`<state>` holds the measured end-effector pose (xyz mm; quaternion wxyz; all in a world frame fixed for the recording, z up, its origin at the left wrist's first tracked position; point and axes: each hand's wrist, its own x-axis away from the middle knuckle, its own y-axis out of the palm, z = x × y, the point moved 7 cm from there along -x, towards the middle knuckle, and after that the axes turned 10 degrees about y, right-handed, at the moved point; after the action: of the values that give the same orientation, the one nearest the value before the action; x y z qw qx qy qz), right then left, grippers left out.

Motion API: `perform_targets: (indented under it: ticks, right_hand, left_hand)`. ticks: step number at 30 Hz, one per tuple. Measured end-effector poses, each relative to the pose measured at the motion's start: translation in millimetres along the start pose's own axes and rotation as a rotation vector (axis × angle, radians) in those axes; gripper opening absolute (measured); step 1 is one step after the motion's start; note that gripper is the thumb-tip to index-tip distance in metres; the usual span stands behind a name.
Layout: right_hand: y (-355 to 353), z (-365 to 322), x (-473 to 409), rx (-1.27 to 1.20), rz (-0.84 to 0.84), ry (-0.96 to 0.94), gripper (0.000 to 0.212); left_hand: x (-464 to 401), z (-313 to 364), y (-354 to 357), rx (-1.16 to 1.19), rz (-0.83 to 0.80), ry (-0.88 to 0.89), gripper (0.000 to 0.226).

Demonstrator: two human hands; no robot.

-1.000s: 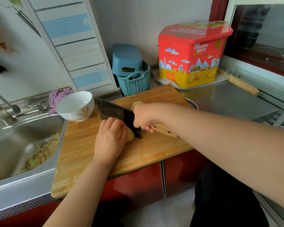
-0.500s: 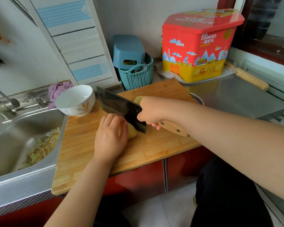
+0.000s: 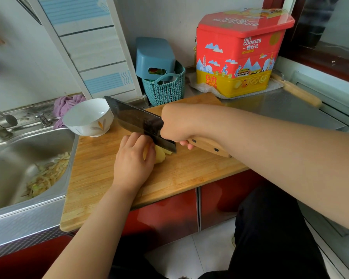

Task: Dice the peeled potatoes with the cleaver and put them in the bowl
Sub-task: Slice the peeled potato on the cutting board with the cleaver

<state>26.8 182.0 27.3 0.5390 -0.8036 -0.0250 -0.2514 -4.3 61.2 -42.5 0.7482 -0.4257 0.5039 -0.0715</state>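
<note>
Wooden cutting board (image 3: 101,178) carries the potato (image 3: 160,156) mid-board; your left hand (image 3: 133,164) curls over it, your right hand (image 3: 176,125) clenches the cleaver (image 3: 138,121), bowl (image 3: 88,117) at the far-left corner.

Potato (image 3: 159,156) mostly under left hand (image 3: 132,164)

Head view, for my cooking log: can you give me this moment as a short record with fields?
left hand: left hand holds the peeled potato down on the wooden cutting board
right hand: right hand grips the wooden handle of the cleaver
cleaver: blade at the potato, beside the left fingers
bowl: white bowl on the board's far left corner, nothing visible inside
sink: steel sink holds peelings
</note>
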Motion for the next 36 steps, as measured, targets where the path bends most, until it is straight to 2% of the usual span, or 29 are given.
perform_targets:
  ticks: [6,7,10,11,14,16,19,29,36]
  right_hand:
    - [1,-3,-1,0.004,-0.077,0.035,0.029]
    - [0,-3,0,0.027,-0.065,0.018,0.027]
    - [-9,-4,0,0.020,0.115,-0.060,0.026]
    - [-5,-5,0,0.020,0.102,-0.056,0.028]
    - [24,-4,-11,0.068,-0.097,0.034,0.029]
    - [35,2,-16,0.062,-0.144,0.071,0.029]
    - [35,11,-20,0.008,-0.081,0.056,0.027]
    - [28,23,-24,-0.113,-0.061,0.070,0.021]
    - [11,8,-10,-0.080,0.007,0.009,0.025]
  left_hand:
    - [0,1,-1,-0.017,0.011,0.011,0.021]
    - [0,1,-1,-0.017,0.013,0.010,0.021]
    - [0,1,-1,-0.016,0.015,0.009,0.019]
    - [0,1,-1,-0.016,0.014,0.012,0.018]
    - [0,0,0,-0.019,0.011,0.020,0.014]
    - [0,0,0,-0.025,0.010,0.017,0.009]
    - [0,-1,0,-0.023,0.013,0.001,0.005]
    - [2,0,-6,-0.005,0.038,-0.004,0.006]
    - [2,-1,-5,-0.019,0.034,0.012,0.008]
